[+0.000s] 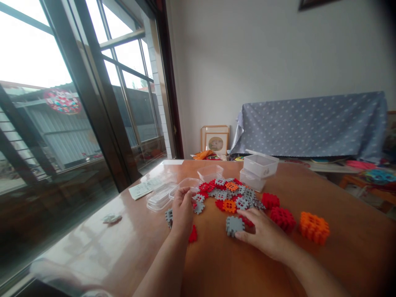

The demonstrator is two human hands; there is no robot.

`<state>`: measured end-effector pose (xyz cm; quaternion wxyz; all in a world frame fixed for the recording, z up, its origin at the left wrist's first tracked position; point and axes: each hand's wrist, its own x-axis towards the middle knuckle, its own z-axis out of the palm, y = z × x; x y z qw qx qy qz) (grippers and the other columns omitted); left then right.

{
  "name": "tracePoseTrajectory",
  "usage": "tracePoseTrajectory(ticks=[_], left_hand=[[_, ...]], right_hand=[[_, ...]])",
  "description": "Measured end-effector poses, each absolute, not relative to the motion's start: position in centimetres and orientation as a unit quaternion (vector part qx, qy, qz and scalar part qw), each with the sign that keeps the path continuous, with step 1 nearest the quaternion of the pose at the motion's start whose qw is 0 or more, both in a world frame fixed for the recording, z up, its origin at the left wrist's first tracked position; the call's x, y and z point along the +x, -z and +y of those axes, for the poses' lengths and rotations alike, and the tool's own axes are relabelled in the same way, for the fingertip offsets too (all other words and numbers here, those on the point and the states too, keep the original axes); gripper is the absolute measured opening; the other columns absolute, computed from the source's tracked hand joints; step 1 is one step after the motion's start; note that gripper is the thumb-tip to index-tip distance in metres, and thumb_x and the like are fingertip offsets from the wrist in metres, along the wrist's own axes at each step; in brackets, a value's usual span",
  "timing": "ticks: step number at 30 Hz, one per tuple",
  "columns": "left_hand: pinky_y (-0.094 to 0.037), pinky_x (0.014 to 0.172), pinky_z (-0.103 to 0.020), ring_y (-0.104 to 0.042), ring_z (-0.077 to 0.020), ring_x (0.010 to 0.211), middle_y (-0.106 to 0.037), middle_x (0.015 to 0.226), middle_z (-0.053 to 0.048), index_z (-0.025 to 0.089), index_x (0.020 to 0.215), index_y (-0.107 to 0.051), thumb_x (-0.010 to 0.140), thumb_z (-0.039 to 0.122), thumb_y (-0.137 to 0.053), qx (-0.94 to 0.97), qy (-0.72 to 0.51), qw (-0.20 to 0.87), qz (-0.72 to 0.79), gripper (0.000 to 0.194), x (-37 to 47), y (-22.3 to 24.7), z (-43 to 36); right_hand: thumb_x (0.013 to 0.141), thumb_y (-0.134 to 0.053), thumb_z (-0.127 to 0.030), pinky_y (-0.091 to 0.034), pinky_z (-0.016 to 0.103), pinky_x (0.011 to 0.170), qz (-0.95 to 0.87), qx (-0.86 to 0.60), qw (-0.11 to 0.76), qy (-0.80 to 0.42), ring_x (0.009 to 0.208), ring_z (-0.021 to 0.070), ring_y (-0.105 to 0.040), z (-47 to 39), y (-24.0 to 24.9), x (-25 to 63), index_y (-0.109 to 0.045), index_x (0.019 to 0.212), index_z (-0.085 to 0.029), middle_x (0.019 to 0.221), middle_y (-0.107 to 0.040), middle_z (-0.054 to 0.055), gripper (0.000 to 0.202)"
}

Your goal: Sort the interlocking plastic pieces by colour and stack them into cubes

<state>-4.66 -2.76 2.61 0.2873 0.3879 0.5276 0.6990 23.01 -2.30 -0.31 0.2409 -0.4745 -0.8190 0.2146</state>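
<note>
— Right hand [262, 234] half open, thumb at the grey stack [234, 226] on the bench [213, 268]; can't tell if it grips!
— Left hand [183, 212] curled by the heap [221, 194], hold hidden. Red stack [282, 219] beside the right wrist: one sideways sweep could topple it!

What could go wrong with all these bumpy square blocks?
The orange stack stands close to the right arm, so a bump might topple it. The white box sits on another box, so a knock could slide it off. Pieces in the loose pile overlap, so some might slip.
</note>
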Motion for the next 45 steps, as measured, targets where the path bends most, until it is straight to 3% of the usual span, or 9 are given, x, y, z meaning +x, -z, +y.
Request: tracePoseTrajectory(ticks=[3, 7, 13, 21, 27, 35, 45], left_hand=[[-0.043, 0.063, -0.026, -0.058, -0.0151, 0.069, -0.066, 0.086, -0.003, 0.02, 0.1, -0.058, 0.085, 0.032, -0.055, 0.472, -0.628, 0.201, 0.586, 0.019, -4.8, -2.0, -2.7], [-0.042, 0.075, -0.032, -0.061, -0.0231, 0.086, -0.068, 0.087, -0.007, 0.021, 0.087, -0.063, 0.086, 0.024, -0.052, 0.642, -0.415, 0.087, 0.639, 0.011, -4.0, -0.9, -3.0], [-0.042, 0.078, -0.033, -0.064, -0.0274, 0.095, -0.071, 0.096, -0.012, 0.02, 0.085, -0.063, 0.087, 0.022, -0.049, 0.678, -0.181, 0.061, 0.71, 0.015, -2.8, -0.6, -3.5], [-0.042, 0.076, -0.029, -0.064, -0.0225, 0.094, -0.071, 0.102, -0.007, 0.022, 0.1, -0.063, 0.088, 0.02, -0.047, 0.681, -0.25, 0.108, 0.68, 0.021, -2.9, -0.4, -3.4], [-0.04, 0.087, -0.035, -0.058, -0.0285, 0.106, -0.067, 0.113, -0.01, 0.022, 0.103, -0.063, 0.079, 0.026, -0.061, 0.707, -0.224, 0.064, 0.668, 0.024, -3.1, -0.3, -3.4], [-0.04, 0.09, -0.041, -0.055, -0.0326, 0.106, -0.064, 0.117, -0.013, 0.02, 0.099, -0.065, 0.079, 0.026, -0.06, 0.723, -0.16, 0.055, 0.67, 0.021, -2.5, -0.9, -3.5], [-0.04, 0.077, -0.033, -0.059, -0.0256, 0.094, -0.066, 0.108, -0.01, 0.021, 0.088, -0.064, 0.082, 0.03, -0.059, 0.714, -0.177, 0.034, 0.677, 0.012, -2.9, -0.4, -3.0]], right_hand=[[0.082, -0.067, -0.06, -0.046, 0.042, 0.102, -0.816, -0.477, 0.249, -0.21, 0.118, 0.0303, -0.058, -2.4, 0.1, 22.9, -0.056, 0.14, -0.028, 0.13, -0.061, 0.01, 0.067], [0.087, -0.062, -0.06, -0.045, 0.042, 0.103, -0.816, -0.472, 0.267, -0.202, 0.121, 0.0299, -0.057, -2.5, 0.0, 22.7, -0.058, 0.137, -0.026, 0.131, -0.061, 0.01, 0.061], [0.089, -0.057, -0.06, -0.044, 0.041, 0.105, -0.808, -0.471, 0.294, -0.195, 0.121, 0.0291, -0.058, -2.3, 0.5, 22.8, -0.061, 0.133, -0.024, 0.129, -0.064, 0.01, 0.056], [0.09, -0.056, -0.057, -0.047, 0.041, 0.103, -0.799, -0.474, 0.321, -0.185, 0.118, 0.0282, -0.06, -1.9, 0.7, 22.7, -0.064, 0.129, -0.025, 0.124, -0.066, 0.009, 0.05], [0.093, -0.053, -0.055, -0.049, 0.041, 0.1, -0.79, -0.475, 0.342, -0.183, 0.115, 0.0278, -0.062, -1.6, 0.6, 22.9, -0.065, 0.124, -0.023, 0.123, -0.066, 0.01, 0.046], [0.092, -0.055, -0.052, -0.051, 0.042, 0.098, -0.779, -0.47, 0.373, -0.18, 0.112, 0.0275, -0.063, -1.9, 0.4, 22.6, -0.065, 0.126, -0.025, 0.121, -0.067, 0.01, 0.044], [0.093, -0.055, -0.05, -0.052, 0.042, 0.097, -0.773, -0.462, 0.395, -0.181, 0.109, 0.0264, -0.064, -2.1, 0.4, 22.2, -0.068, 0.12, -0.024, 0.113, -0.069, 0.009, 0.04]])
